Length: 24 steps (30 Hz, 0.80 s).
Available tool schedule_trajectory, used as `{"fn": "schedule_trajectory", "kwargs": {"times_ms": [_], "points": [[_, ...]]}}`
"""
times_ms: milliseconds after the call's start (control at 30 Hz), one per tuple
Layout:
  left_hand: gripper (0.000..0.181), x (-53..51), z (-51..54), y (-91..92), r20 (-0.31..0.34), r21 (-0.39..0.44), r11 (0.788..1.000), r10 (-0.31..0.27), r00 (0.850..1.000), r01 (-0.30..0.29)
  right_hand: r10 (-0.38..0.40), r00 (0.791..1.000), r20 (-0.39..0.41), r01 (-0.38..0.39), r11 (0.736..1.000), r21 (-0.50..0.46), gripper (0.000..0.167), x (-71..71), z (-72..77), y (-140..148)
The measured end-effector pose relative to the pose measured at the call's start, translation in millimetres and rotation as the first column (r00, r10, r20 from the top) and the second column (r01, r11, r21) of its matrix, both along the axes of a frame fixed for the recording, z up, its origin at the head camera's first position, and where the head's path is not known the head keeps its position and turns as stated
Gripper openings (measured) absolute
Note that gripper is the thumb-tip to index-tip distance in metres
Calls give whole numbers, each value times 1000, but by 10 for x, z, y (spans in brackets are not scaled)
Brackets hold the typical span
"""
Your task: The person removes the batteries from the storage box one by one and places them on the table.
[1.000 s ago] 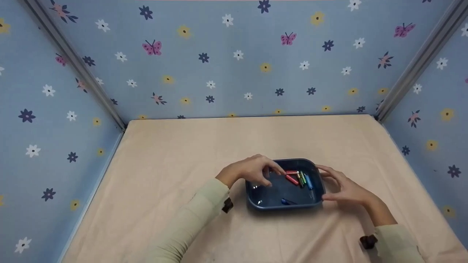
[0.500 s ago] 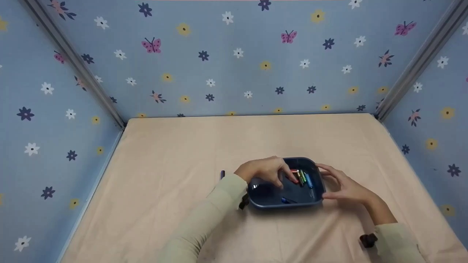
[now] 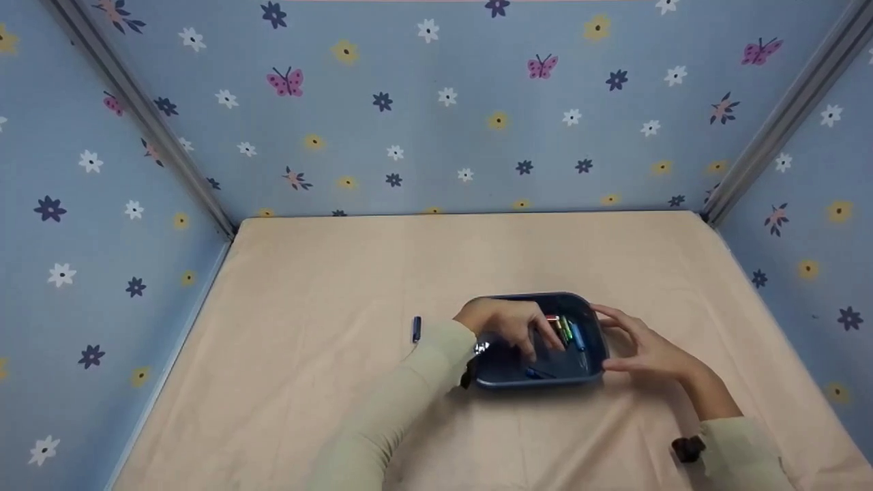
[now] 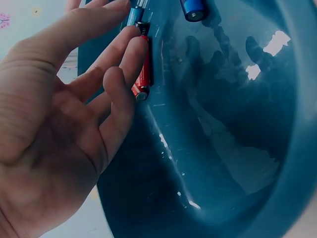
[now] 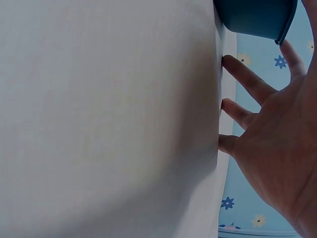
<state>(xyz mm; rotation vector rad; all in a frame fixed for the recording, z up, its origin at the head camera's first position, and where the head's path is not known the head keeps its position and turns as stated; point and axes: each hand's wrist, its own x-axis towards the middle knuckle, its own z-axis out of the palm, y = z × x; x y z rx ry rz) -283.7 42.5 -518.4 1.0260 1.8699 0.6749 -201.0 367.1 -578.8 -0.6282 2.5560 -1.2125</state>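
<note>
A dark blue plastic bin (image 3: 539,384) stands on the cloth with several small batteries inside. Over its middle is my left hand (image 3: 508,324), fingers reaching down. In the left wrist view, the fingertips overlap a red battery (image 4: 144,69), and whether they touch it I cannot tell. Green batteries (image 3: 566,331) and a blue battery (image 3: 578,337) lie together at the bin's right. A dark blue battery (image 3: 539,373) lies apart by the near wall. My right hand (image 3: 644,348) rests with spread fingers against the bin's right side, also visible in the right wrist view.
Left of the bin, another dark blue battery (image 3: 417,329) lies on the beige tablecloth (image 3: 327,286), beside the left sleeve. Flowered blue panels (image 3: 436,123) close in the back and both sides, with metal posts (image 3: 764,123) at the corners.
My left hand has moved right and deeper over the bin, toward the red batteries. The battery on the cloth has come into view from behind the left arm. The right hand stays put.
</note>
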Motion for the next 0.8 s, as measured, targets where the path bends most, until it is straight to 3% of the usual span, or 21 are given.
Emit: {"fn": "schedule_trajectory", "kwargs": {"times_ms": [200, 467, 800], "points": [[51, 28, 24, 63, 11, -93, 994, -48, 999, 49, -19, 999, 30, 19, 1000, 5, 100, 10, 13, -2], [51, 104, 17, 161, 66, -168, 985, -36, 997, 47, -3, 1000, 16, 4, 1000, -12, 99, 0, 7, 3], [41, 138, -82, 225, 17, -153, 978, -140, 990, 141, 0, 1000, -5, 0, 1000, -23, 99, -3, -12, 14]]}}
